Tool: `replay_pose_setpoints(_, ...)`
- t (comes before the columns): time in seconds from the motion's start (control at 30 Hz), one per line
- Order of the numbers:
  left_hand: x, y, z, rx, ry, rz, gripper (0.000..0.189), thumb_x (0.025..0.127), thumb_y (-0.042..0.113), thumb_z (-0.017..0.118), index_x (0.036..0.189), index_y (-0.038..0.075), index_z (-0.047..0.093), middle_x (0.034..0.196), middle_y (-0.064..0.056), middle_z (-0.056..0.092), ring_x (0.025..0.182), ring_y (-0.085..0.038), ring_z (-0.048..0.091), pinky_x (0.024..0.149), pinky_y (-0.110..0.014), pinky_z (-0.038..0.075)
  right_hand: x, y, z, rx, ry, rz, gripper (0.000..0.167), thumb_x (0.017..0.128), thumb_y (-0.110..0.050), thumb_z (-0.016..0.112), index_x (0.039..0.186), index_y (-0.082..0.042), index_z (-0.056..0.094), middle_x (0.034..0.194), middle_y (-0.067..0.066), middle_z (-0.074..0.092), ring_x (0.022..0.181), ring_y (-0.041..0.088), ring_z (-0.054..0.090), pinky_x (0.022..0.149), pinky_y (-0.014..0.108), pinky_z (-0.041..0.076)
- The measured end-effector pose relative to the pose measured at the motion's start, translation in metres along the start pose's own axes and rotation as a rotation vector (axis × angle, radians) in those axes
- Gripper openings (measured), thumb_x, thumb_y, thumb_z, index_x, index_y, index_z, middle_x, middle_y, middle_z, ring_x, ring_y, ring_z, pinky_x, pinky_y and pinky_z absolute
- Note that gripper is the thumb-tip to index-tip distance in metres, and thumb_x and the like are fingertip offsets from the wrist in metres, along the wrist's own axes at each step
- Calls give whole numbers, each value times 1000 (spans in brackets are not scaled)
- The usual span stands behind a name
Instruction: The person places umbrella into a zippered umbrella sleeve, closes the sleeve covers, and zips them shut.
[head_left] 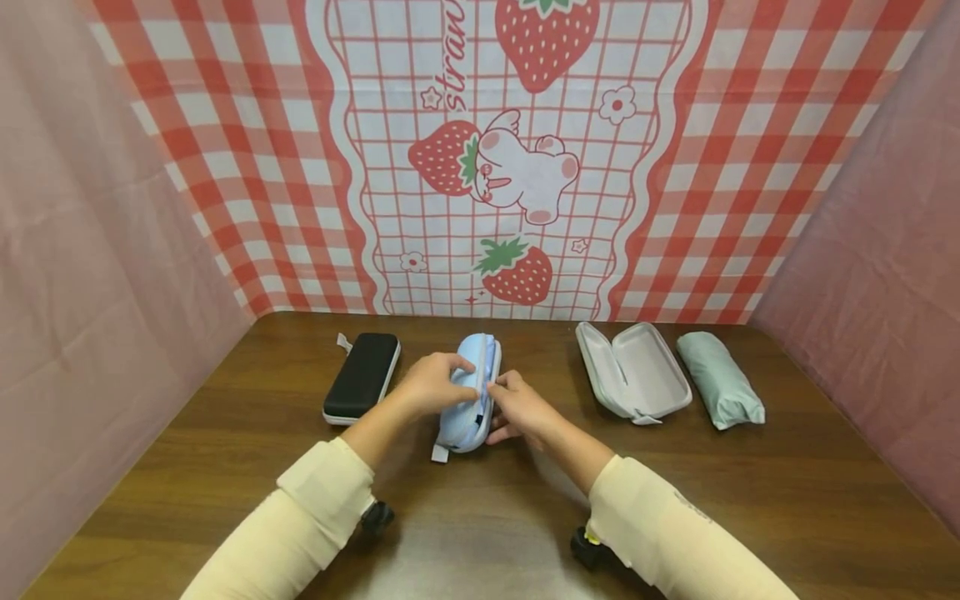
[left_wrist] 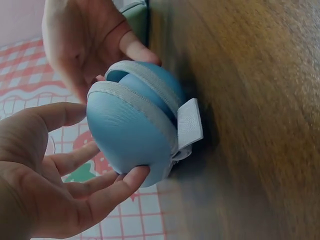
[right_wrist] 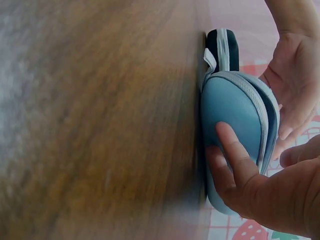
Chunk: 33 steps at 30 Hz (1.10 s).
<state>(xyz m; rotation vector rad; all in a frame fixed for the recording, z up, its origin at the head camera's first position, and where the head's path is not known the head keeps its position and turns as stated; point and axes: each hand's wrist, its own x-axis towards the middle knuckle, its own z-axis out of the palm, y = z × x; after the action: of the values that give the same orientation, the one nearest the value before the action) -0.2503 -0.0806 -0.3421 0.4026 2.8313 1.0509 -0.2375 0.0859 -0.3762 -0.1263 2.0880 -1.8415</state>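
A light blue zip case (head_left: 459,425) stands partly unzipped near the middle of the wooden table, its two shells slightly apart. In the head view, a blue patterned item with a small black part (head_left: 480,419) shows in the gap. My left hand (head_left: 435,383) grips the left shell, fingers spread round it in the left wrist view. My right hand (head_left: 522,410) holds the other shell, with fingers (right_wrist: 235,155) against its outer side and the thumb near the rim. A pale pull tab (left_wrist: 190,121) hangs at the near end.
On the left lies a closed black case (head_left: 363,375) with a white zip edge. To the right, an opened grey case (head_left: 651,371) sits beside a grey-green wrapped bundle (head_left: 718,379). A red checked strawberry cloth (head_left: 517,175) hangs behind the table.
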Motion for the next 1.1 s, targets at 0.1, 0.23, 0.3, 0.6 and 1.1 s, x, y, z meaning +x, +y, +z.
replay_pose_setpoints(0.1,2,0,3,80,6,56,46,80,26,78,121,8,68,125,-15,62,113,-31,58,89,-43,51,-1,0,0,-5,-1,2,27,104,-14,39,121,6,33,105,25,50,72,27,60,61,42,58)
replay_pose_setpoints(0.23,2,2,7,155,31,112,48,75,29,83,117,10,71,125,-15,62,114,-32,57,91,-44,49,-2,0,0,-11,6,1,22,103,-11,41,116,5,34,106,24,49,71,28,61,61,40,58)
replay_pose_setpoints(0.3,2,2,10,194,47,129,48,73,31,85,116,12,72,126,-14,61,115,-32,57,91,-44,49,-3,0,0,-5,10,2,20,102,-8,43,114,4,33,108,25,48,72,29,62,62,40,58)
replay_pose_setpoints(0.6,-5,12,16,374,49,167,47,69,41,86,110,22,74,128,-6,59,112,-29,56,80,-46,52,-1,5,-7,45,-49,18,22,101,-8,49,103,11,39,85,16,58,66,21,65,64,38,59)
replay_pose_setpoints(1.1,-5,5,6,228,-8,80,70,69,35,88,128,12,60,122,-18,56,105,-30,57,86,-45,50,1,3,-12,69,-117,59,13,98,0,52,100,12,52,81,12,59,67,17,62,67,34,58)
